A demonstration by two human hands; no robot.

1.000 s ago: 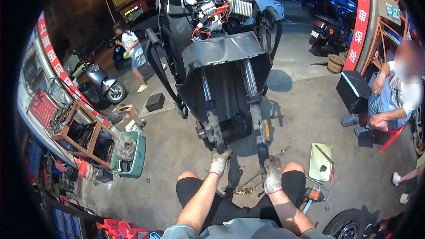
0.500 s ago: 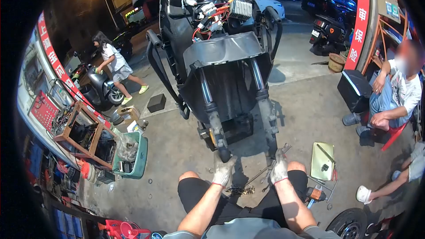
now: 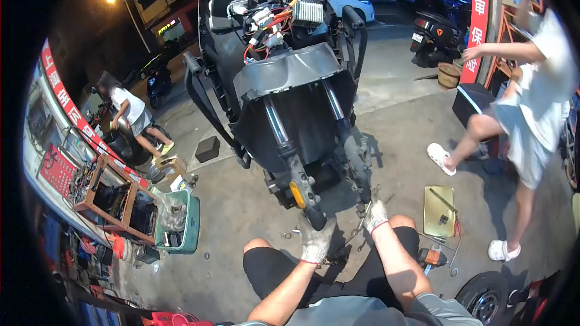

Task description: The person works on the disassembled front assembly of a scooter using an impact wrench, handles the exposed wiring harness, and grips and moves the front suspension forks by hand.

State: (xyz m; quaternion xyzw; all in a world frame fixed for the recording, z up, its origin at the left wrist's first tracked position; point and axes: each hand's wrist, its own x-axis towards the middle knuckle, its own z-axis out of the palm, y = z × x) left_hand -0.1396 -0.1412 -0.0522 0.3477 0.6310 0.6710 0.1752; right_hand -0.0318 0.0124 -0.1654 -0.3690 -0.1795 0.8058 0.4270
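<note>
Fork (image 3: 277, 124) beneath the scooter (image 3: 289, 77) has swivelled, its left leg (image 3: 295, 169) now farther out, suggesting it turns freely. The left hand (image 3: 317, 241) wraps fingers round that leg's end; the right hand (image 3: 375, 214), beside the other leg (image 3: 354, 158), has an unclear grip.

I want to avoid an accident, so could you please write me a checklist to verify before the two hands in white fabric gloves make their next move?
1. Left hand at the lower end of the dark metal left fork leg: ok, cupped around it.
2. Right hand gripping the dark metal right fork leg firmly: cannot tell.
3. Floor below the hands free of loose metal tools: not ok, some lie there.
4. Orange-and-black power tool away from both hands: ok, on the floor.
5. Person in white clogs apart from the black scooter: ok.
</note>
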